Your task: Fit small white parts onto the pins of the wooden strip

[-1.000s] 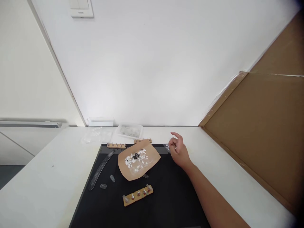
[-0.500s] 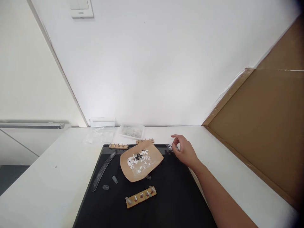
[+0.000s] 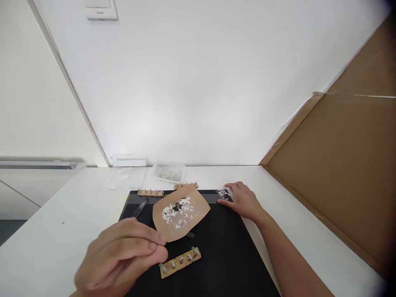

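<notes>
My right hand point(image 3: 243, 201) is at the far right corner of the black board point(image 3: 216, 255). Its thumb and fingers span a clear sheet with small white pieces point(image 3: 224, 194), which it grips near the surface. In the near left, my left hand point(image 3: 123, 255) is raised over the board with thumb and fingertips pinched together; whatever lies between them is too small or hidden. Just right of those fingertips sits a wooden strip of metal pegs point(image 3: 181, 262), a clear nail tip point(image 3: 195, 250) on its right end and another at its left end.
A tan paper sheet point(image 3: 201, 206) bears white scraps and dark bits. Partly behind my left hand lies a nail file point(image 3: 140, 207). Two more peg strips point(image 3: 150, 192) rest along the board's back edge. A plastic tray point(image 3: 168, 172) stands near the wall, cardboard point(image 3: 340, 165) at right.
My left hand has come into view from below, covering the loose nail tips. My right hand has lowered from above the corner onto the clear sheet.
</notes>
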Demonstrator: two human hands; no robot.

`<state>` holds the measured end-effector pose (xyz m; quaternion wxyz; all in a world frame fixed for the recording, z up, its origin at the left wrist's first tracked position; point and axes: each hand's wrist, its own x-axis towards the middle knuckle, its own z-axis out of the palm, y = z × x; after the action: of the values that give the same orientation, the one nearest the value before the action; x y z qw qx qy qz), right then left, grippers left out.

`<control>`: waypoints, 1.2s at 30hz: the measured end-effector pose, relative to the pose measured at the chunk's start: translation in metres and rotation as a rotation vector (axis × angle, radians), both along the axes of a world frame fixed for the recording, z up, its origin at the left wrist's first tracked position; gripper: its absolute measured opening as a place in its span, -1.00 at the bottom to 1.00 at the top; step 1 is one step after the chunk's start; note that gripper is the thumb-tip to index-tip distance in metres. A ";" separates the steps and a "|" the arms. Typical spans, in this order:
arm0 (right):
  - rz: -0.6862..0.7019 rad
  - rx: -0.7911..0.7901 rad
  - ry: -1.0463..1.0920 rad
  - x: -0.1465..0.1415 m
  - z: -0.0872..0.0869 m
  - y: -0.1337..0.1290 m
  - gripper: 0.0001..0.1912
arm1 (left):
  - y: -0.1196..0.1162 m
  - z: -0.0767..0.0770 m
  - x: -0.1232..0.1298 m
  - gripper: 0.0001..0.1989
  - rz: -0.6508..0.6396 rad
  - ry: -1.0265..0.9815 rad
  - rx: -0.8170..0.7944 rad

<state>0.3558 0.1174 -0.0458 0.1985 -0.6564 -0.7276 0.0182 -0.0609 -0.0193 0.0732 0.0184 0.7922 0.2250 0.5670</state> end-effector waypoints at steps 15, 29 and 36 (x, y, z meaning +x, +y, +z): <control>0.007 -0.001 -0.047 -0.016 0.021 -0.013 -0.63 | 0.045 -0.065 0.006 -0.69 -0.043 0.361 0.165; 0.043 -0.017 -0.008 -0.021 0.029 -0.016 -0.82 | 0.027 -0.045 0.021 -0.89 -0.183 0.408 0.221; 0.019 0.094 0.022 -0.029 0.048 -0.020 -0.82 | 0.029 -0.055 0.016 -0.88 -0.139 0.400 0.235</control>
<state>0.3272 0.0972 0.0025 0.2367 -0.6391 -0.7317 -0.0069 -0.0451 0.0098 0.0186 -0.0798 0.8990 0.1014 0.4185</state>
